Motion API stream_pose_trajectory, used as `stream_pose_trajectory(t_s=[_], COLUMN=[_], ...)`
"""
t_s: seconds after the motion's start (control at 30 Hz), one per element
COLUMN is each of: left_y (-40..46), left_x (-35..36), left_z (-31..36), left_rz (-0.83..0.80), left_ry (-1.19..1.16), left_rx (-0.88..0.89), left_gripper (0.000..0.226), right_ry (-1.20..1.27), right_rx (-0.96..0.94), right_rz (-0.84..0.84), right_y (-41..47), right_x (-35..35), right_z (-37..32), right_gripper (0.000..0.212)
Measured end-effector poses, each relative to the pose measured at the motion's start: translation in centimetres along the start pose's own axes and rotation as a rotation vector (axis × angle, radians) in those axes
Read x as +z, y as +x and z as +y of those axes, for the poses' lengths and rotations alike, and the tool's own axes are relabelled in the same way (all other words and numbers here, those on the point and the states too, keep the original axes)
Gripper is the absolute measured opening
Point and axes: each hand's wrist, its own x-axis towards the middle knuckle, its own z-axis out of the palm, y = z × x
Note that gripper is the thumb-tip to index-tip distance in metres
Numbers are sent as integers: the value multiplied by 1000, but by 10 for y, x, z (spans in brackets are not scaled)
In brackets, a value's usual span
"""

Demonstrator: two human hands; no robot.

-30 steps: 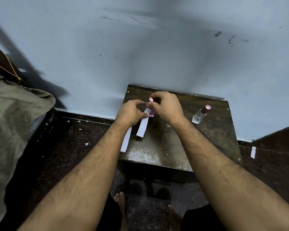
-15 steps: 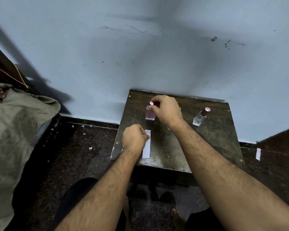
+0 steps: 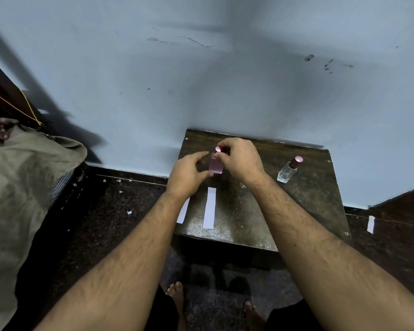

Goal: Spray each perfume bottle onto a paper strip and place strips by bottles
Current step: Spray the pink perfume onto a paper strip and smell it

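A small pink perfume bottle [image 3: 216, 166] stands upright near the back of a dark wooden stool [image 3: 249, 211]. My right hand [image 3: 239, 158] pinches its pink cap from above. My left hand [image 3: 189, 175] hovers just left of the bottle with thumb and fingers spread and holds nothing. A white paper strip [image 3: 209, 207] lies flat in front of the bottle. A second strip [image 3: 183, 212] lies at the stool's left edge, partly under my left forearm. A clear bottle [image 3: 288, 170] with a dark pink cap stands at the right.
The stool stands against a pale blue wall [image 3: 201, 80]. A tan cloth bundle [image 3: 22, 187] fills the left side. A loose paper strip [image 3: 370, 224] and small scraps lie on the dark floor. My bare feet [image 3: 176, 295] show below the stool.
My left hand let go of the strip on the stool and rose to the pink bottle's left side. My right hand stayed on the bottle's cap.
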Motion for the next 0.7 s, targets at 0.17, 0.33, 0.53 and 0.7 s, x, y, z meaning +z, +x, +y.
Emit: stream_pose_trajectory(t_s=[0.17,0.33,0.53,0.7], left_y=[29,38,37,31], left_x=[-8,-7,-6,-13], left_z=[13,9,10,6], left_rz=[-114,-125,-110,-61], left_ry=[31,93,94,75], left_rx=[136,140,111,80], left_gripper=[38,22,26,38], right_ry=[-11,-9,84,243], right_rx=[18,13,43,145], right_rz=[5,31,201,301], right_y=[2,2,-1,-20], right_x=[1,3,-4,-6], right_z=[0,2,-4,1], right_gripper=[16,16,16,21])
